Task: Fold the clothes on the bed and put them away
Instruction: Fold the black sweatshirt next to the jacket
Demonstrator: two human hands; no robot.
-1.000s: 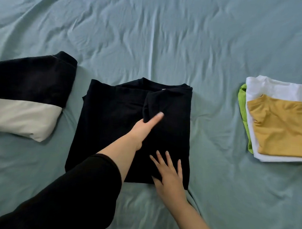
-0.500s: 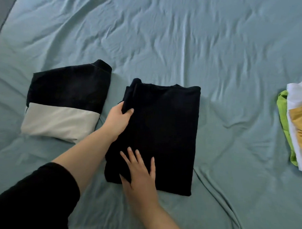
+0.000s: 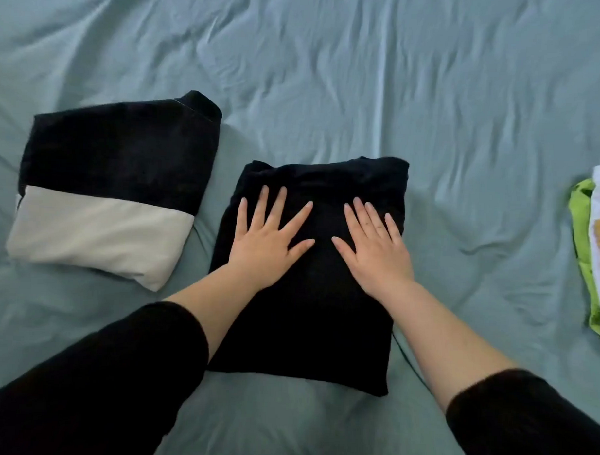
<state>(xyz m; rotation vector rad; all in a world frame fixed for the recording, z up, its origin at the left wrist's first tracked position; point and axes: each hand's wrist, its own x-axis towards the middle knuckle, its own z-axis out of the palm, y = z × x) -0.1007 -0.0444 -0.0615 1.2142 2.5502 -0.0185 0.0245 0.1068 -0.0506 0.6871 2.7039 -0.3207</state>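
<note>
You are working on the bed (image 3: 331, 75), and its surface is lying in soft wrinkles, so it is likely giving under any push. The black garment (image 3: 306, 312) is lying folded into a tall rectangle in the middle of it, directly in front of you. You are pressing its upper half with both hands: the left hand (image 3: 267, 236) and the right hand (image 3: 372, 250) are lying flat side by side, fingers straight and spread, gripping nothing.

To my eye you are flattening this fold ahead of the next one (probably near edge up to far edge). Try sweeping outward from the centre toward the side edges rather than only pushing down, since the far edge is looking bunched and uneven. Line up the corners while nothing is lifted.

The black-and-cream folded garment (image 3: 106, 193) is sitting just to the left, near the black one but apart from it, so nothing is blocking the fold. The small stack (image 3: 598, 220) (green under white under mustard) is lying well apart at the right edge, partly out of view. Where the clothes are going is not showing.
</note>
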